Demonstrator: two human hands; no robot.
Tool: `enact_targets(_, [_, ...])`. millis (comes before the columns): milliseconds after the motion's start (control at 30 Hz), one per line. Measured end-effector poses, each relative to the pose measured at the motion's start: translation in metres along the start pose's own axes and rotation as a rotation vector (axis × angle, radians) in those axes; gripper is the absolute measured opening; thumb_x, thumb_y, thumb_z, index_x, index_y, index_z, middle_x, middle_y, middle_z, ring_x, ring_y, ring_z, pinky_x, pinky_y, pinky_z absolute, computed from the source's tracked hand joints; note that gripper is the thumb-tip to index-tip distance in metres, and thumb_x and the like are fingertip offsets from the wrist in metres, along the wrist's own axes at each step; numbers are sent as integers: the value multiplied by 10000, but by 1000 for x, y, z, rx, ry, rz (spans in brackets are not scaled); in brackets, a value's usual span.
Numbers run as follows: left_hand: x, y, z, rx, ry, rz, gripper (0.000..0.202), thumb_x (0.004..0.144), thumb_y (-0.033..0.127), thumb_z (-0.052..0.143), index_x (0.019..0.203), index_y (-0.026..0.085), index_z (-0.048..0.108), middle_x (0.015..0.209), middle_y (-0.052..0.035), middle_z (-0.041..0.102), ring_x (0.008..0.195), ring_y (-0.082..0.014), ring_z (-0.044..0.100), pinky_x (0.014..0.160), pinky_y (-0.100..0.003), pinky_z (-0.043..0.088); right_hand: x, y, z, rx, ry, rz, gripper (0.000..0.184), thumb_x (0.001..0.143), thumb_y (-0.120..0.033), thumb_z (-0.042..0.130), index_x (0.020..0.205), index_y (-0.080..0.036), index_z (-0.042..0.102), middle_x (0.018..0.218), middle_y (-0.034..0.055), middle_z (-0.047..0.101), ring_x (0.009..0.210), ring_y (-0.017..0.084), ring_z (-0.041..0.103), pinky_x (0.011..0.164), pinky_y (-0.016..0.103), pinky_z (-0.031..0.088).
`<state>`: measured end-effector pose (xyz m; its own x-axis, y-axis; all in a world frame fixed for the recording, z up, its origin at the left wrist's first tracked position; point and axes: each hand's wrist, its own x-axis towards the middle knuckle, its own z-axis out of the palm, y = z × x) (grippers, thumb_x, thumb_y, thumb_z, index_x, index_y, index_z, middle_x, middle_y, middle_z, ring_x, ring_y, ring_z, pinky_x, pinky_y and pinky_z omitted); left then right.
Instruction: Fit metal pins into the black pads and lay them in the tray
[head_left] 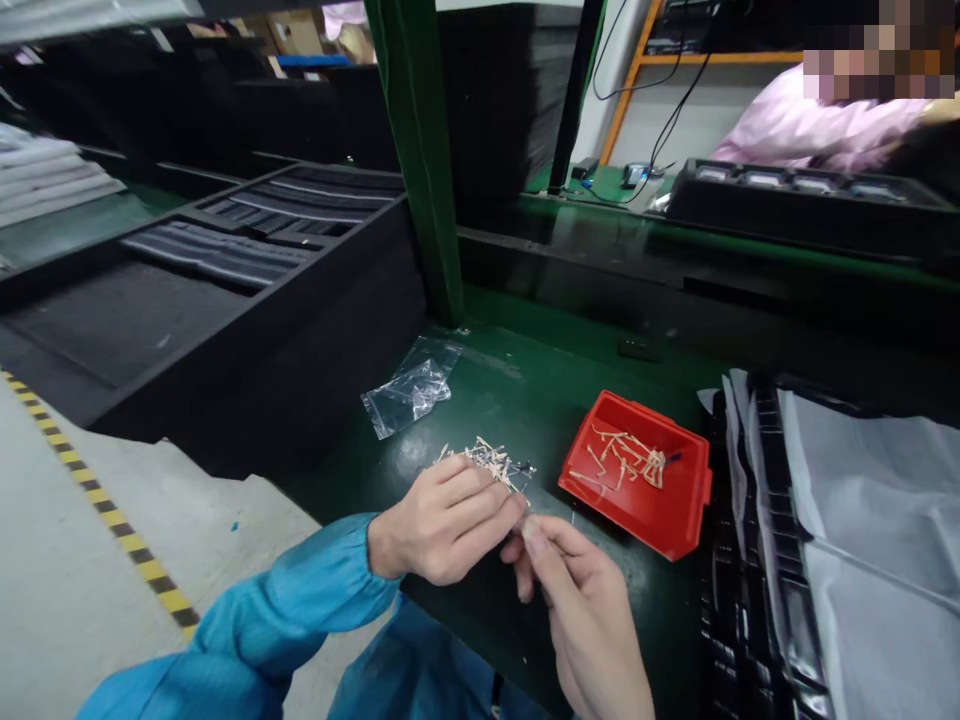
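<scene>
Head view: left hand (442, 522) and right hand (583, 588) meet at the fingertips; cannot tell if their fingers (484, 515) grip anything. Strips (491, 458) lie on bench (536, 395) beyond, others in tray (679, 515). Apparent step: fine two-handed work; next move calls for light pinching.

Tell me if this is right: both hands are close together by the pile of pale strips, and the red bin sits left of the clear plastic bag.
Wrong side: the head view shows the red bin to the right of the clear plastic bag. The left hand and right hand are close together by the pile of pale strips.
</scene>
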<state>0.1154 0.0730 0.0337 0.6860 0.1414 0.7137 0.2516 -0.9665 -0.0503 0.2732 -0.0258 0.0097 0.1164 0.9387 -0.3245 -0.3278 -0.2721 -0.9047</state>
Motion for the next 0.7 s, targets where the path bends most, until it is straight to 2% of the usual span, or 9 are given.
enact_targets(267, [-5, 2, 0, 75, 12, 77, 207, 1016, 127, 573, 971, 11, 739, 791, -145, 793, 712, -233, 733, 569, -355, 503, 0, -3, 3, -39, -27, 74, 457, 820, -622, 787, 792, -170, 724, 690, 19, 635, 569, 98, 535, 555, 224, 463])
enact_targets(467, [-8, 3, -5, 43, -47, 67, 205, 1009, 103, 558, 1002, 0, 736, 825, -147, 795, 753, -246, 729, 634, -368, 521, 1, 2, 5, 9, -53, 31, 383, 865, -555, 773, 792, -182, 731, 689, -2, 622, 594, 96, 560, 582, 212, 471])
enact_targets(533, [-10, 7, -8, -26, -69, -12, 213, 1014, 98, 531, 1058, 20, 724, 860, -138, 793, 790, -245, 721, 663, -370, 528, 1, 4, 4, 21, -49, 17, 352, 873, -531, 775, 803, -190, 731, 698, -3, 632, 620, 102, 583, 608, 212, 488])
enact_targets(700, [-17, 26, -25, -291, -248, -390, 370, 959, 58, 522, 1306, 120, 636, 1104, -145, 755, 972, -257, 670, 808, -419, 553, -3, 10, 4, 7, -61, -2, 299, 916, -497, 743, 865, -202, 752, 770, 14, 695, 668, 108, 620, 664, 213, 511])
